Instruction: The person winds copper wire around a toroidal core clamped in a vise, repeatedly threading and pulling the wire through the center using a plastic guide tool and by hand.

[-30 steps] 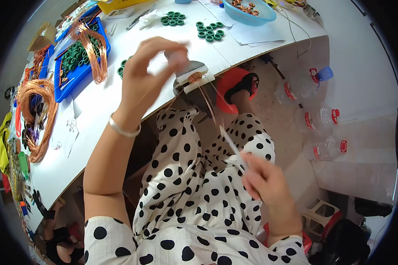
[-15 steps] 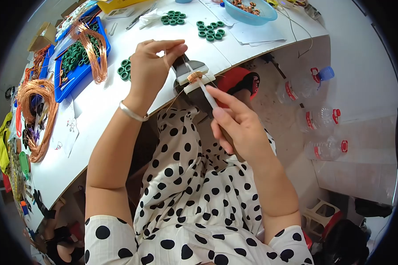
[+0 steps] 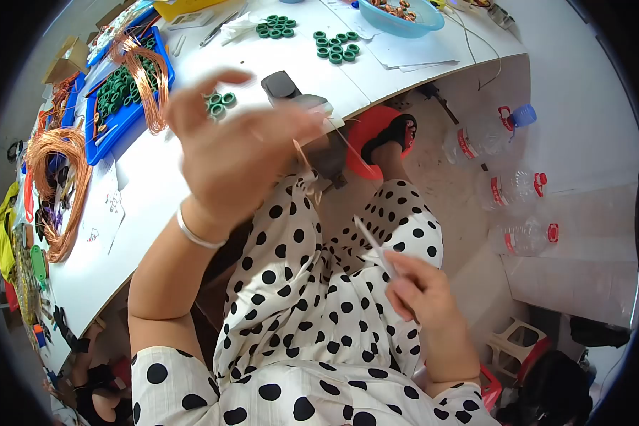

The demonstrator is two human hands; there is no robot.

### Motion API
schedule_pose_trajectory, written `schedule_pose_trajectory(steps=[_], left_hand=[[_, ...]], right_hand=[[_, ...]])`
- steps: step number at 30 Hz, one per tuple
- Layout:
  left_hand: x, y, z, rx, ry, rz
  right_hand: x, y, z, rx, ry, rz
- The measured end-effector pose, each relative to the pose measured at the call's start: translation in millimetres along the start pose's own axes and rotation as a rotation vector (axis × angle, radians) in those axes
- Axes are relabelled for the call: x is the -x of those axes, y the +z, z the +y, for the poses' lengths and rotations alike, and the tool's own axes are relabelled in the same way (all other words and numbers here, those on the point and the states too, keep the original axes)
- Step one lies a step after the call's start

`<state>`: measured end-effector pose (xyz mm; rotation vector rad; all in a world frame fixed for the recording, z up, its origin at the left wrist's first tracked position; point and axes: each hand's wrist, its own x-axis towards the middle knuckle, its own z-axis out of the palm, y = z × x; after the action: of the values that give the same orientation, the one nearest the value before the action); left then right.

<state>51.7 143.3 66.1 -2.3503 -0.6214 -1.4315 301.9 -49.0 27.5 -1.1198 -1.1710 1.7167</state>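
Observation:
My left hand [image 3: 241, 149], blurred by motion, hangs over the clamp [image 3: 282, 85] at the table's edge and hides its jaws and whatever they hold. Thin copper wire [image 3: 304, 157] shows beside its fingers; whether they pinch it is unclear. Lower right, above my lap, my right hand [image 3: 422, 287] is closed around a thin pale pointed tool [image 3: 373, 243], its tip directed up and left, away from the clamp. Green rings [image 3: 220, 104] lie on the table just behind my left hand.
More green rings [image 3: 336, 48] stand on the white table [image 3: 156, 188]. A blue tray [image 3: 106, 145], copper wire coils [image 3: 78, 227] and a light-blue bowl [image 3: 405, 25] are around it. Plastic bottles [image 3: 518, 238] lie on the floor at right. Another person's arm [image 3: 82, 366] shows lower left.
Half a second ago the pale tool was at the copper-wound ring in the clamp; my right hand has since drawn it back down and right. My left hand has moved down over the clamp.

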Motion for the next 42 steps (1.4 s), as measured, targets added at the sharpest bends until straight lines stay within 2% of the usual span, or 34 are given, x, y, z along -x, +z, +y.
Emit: schedule_pose_trajectory(steps=[2, 3, 5, 6, 9, 10, 13, 14, 16, 17, 19, 21, 23, 24, 26, 27, 30, 31, 34, 35, 37, 38, 40, 42], left_hand=[[-0.4, 7.9, -28.2, -0.021, -0.36, 0.127], [2.9, 15.0, -35.4, -0.021, -0.361, 0.124], [15.6, 32.5, -45.8, 0.352, -0.937, -0.005], [19.1, 39.6, -49.5, 0.35, -0.936, -0.005], [24.6, 55.5, -51.6, 0.066, -0.673, -0.082], [22.4, 55.4, -49.3, 0.068, -0.671, -0.085], [5.8, 42.2, -37.4, 0.749, -1.204, -0.029], [1.0, 33.1, -31.0, 0.751, -1.206, -0.031], [-6.7, 12.7, -14.6, 0.223, -0.047, -0.18], [-7.0, 7.5, -5.9, 0.224, -0.047, -0.181], [-7.6, 1.9, 15.3, 0.027, 0.068, -0.043], [-9.4, 1.5, 11.2, -0.071, 0.126, 0.03], [-11.2, 4.3, -20.4, -0.013, -0.275, 0.063], [-8.2, 11.8, -29.3, -0.013, -0.274, 0.064], [7.8, 30.6, -40.2, 0.447, -0.898, 0.125], [12.0, 35.9, -40.5, 0.445, -0.898, 0.124], [17.0, 48.0, -36.2, 0.184, -0.863, -0.115], [15.5, 48.6, -38.0, 0.184, -0.861, -0.115], [9.3, 45.9, -44.0, 0.789, -1.27, 0.21], [9.3, 40.5, -43.5, 0.79, -1.269, 0.212], [12.4, 22.7, -32.1, 0.7, -0.673, -0.082], [6.5, 13.0, -17.1, 0.702, -0.673, -0.084], [-11.6, -4.9, 11.0, 0.107, 0.111, -0.26], [-19.6, -8.6, 8.1, 0.058, 0.053, -0.202]], right_hand=[[-39.7, 4.4, -4.3, 0.072, -0.047, 0.1], [-57.0, 9.3, -12.3, 0.052, -0.031, 0.105], [-88.6, 20.4, -33.5, 0.034, -0.016, 0.109], [-103.3, 26.2, -43.4, -0.014, -0.029, 0.106], [-106.8, 27.6, -44.6, -0.058, -0.046, 0.094], [-103.4, 25.8, -42.5, -0.048, -0.052, 0.086], [-68.0, 20.2, -36.7, 0.004, -0.022, 0.098], [-47.8, 18.0, -32.8, 0.042, 0.016, 0.118], [-12.4, 8.6, -22.1, 0.068, 0.072, 0.118], [0.7, 3.4, -14.4, 0.067, 0.072, 0.118], [17.0, -4.3, -0.2, -0.032, -0.095, -0.063], [4.2, -4.4, -1.0, -0.012, -0.068, -0.025], [-22.4, -1.1, -6.1, 0.024, -0.016, 0.047], [-39.7, 3.9, -12.4, -0.006, 0.022, 0.082], [-78.4, 14.4, -23.9, -0.048, 0.013, 0.096], [-93.9, 18.4, -27.5, -0.062, -0.035, 0.075], [-113.5, 32.5, -47.4, -0.1, -0.023, 0.079], [-114.4, 34.1, -50.9, -0.114, -0.019, 0.082], [-71.8, 22.5, -31.6, -0.091, -0.005, 0.08], [-53.6, 18.2, -25.1, -0.08, 0.001, 0.078], [-17.8, 13.1, -15.3, -0.079, 0.068, 0.112], [-2.3, 10.4, -9.8, -0.081, 0.069, 0.114], [16.0, 7.1, -1.2, -0.065, -0.046, 0.022], [12.2, 7.2, -2.5, -0.035, -0.015, 0.014]])
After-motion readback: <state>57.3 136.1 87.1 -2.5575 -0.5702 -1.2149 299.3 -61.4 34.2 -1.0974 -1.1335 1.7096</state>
